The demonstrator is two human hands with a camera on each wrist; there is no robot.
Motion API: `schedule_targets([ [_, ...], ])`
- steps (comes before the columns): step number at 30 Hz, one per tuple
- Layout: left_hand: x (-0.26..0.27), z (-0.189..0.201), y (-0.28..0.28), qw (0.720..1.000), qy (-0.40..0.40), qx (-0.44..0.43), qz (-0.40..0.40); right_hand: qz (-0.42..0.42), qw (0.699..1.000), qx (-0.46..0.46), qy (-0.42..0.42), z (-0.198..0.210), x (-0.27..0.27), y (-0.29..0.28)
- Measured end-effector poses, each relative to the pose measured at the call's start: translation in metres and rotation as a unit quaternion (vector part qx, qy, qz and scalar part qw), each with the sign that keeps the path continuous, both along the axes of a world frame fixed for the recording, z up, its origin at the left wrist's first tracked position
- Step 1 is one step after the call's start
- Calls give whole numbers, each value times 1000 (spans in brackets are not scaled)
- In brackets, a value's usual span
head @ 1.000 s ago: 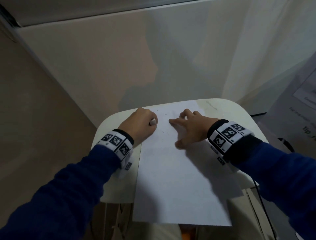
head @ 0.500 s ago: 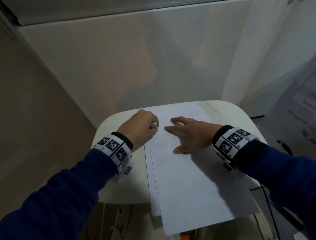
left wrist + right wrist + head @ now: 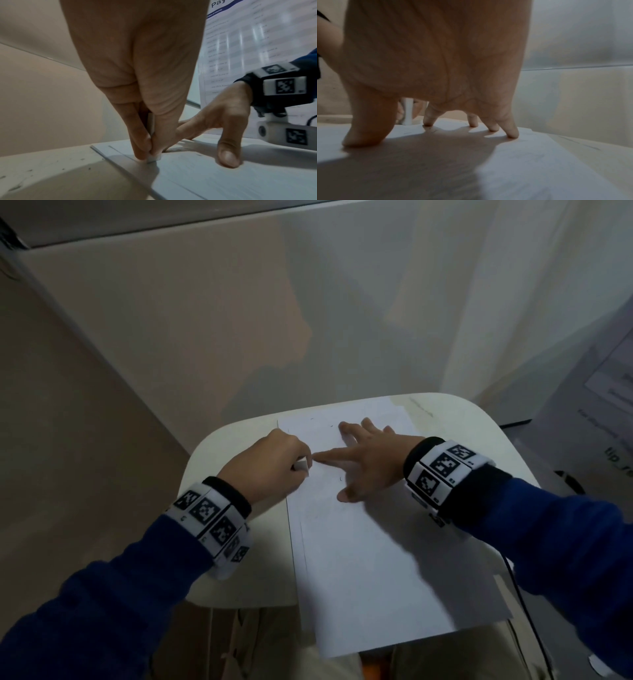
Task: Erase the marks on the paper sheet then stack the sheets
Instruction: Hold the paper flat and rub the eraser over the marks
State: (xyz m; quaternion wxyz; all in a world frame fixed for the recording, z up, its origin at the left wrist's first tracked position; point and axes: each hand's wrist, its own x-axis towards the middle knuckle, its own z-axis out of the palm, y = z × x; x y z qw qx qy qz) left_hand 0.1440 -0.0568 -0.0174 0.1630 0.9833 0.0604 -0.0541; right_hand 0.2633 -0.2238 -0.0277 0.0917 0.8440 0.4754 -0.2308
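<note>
White paper sheets (image 3: 370, 556) lie stacked and slightly offset on a small cream table (image 3: 236, 570), their near end hanging over its front edge. Faint pencil marks (image 3: 339, 478) show near the far end of the top sheet. My left hand (image 3: 270, 465) pinches a small white eraser (image 3: 152, 135) between thumb and fingers, its tip pressed on the top sheet (image 3: 223, 180) near the left edge. My right hand (image 3: 363, 460) lies spread on the paper, fingertips (image 3: 511, 133) and thumb pressing it down just right of the eraser (image 3: 407, 112).
The table stands in a corner between a beige wall (image 3: 68, 440) on the left and white panels behind. A printed sheet (image 3: 240, 40) hangs on the right. A black cable (image 3: 527, 611) runs down past the table's right side.
The sheets have swung and shifted right, so a lower sheet's left edge now shows. My right hand has spread wider, its forefinger reaching toward the eraser. My left hand has stayed near the left edge.
</note>
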Motion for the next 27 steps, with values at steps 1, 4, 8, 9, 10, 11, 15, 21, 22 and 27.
schedule_targets([
  [1, 3, 2, 0, 1000, -10, 4, 5, -2, 1000, 1, -3, -1, -1, 0],
  [4, 3, 2, 0, 1000, -17, 1, 18, -12, 1000, 0, -3, -4, -2, 2],
  [8, -15, -2, -6, 1000, 12, -18, -1, -18, 1000, -5, -2, -5, -2, 2],
  [9, -17, -2, -7, 1000, 15, -19, -7, -17, 1000, -5, -2, -5, -2, 2],
  [10, -18, -1, -9, 1000, 15, -20, -9, -17, 1000, -5, -3, -6, -2, 2],
  [11, -16, 0, -9, 1000, 10, -19, -8, -18, 1000, -4, -2, -5, -2, 2],
  [15, -3, 4, -6, 1000, -14, -8, 15, -21, 1000, -5, -3, -5, -2, 3],
  [21, -19, -1, -12, 1000, 19, -12, -10, -22, 1000, -2, -12, -7, -3, 4],
  [22, -23, -2, -14, 999, 26, -15, -14, -22, 1000, -2, -11, -7, -3, 3],
  [27, -9, 2, -12, 1000, -6, -4, 1, -28, 999, -2, -15, -7, -2, 2],
])
